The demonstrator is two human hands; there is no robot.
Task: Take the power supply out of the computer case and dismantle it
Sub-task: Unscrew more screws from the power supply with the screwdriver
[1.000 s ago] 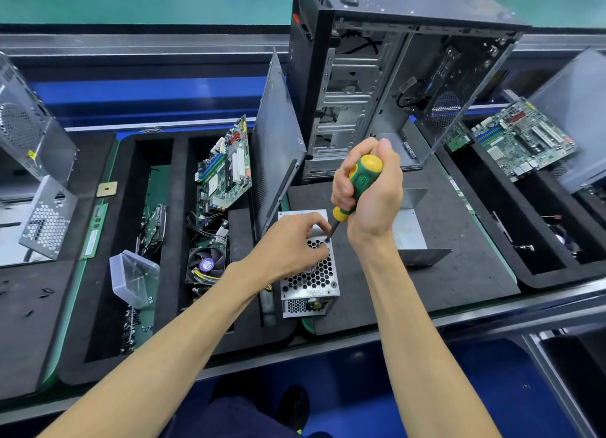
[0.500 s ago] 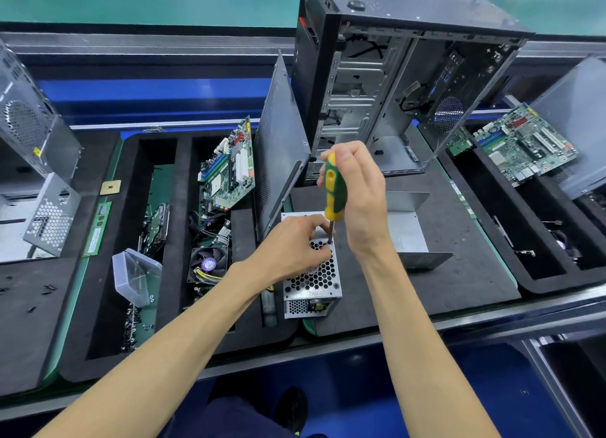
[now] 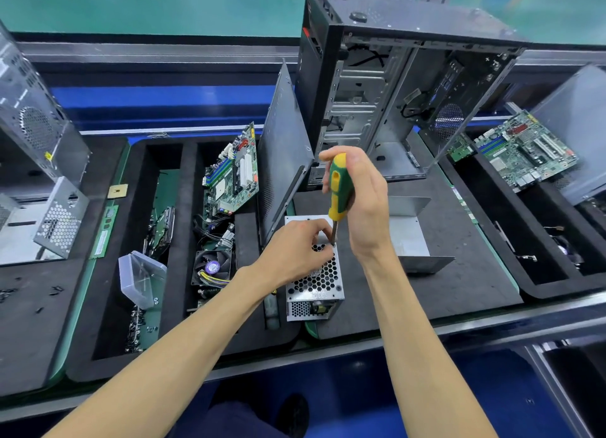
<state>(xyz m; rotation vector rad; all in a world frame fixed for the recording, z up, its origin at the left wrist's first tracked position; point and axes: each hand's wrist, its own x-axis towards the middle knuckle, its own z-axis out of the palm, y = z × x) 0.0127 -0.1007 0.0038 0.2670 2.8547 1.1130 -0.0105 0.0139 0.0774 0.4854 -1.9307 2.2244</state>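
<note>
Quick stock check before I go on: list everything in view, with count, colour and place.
power supply: one, silver, perforated top, on the dark mat at centre.
screwdriver: one, green and yellow handle, upright, tip at the power supply's top.
computer case: one, black, open, standing behind the power supply.
side panel: one, grey, leaning left of the case.
bent metal cover: one, silver, on the mat right of the power supply.
motherboards: two, green; one tilted in the left tray, one in the right tray.
cooler fan: one, black, left tray.
clear plastic box: one, left tray.
left hand: rests on the power supply, fingers by the screwdriver tip.
right hand: grips the screwdriver.
</note>
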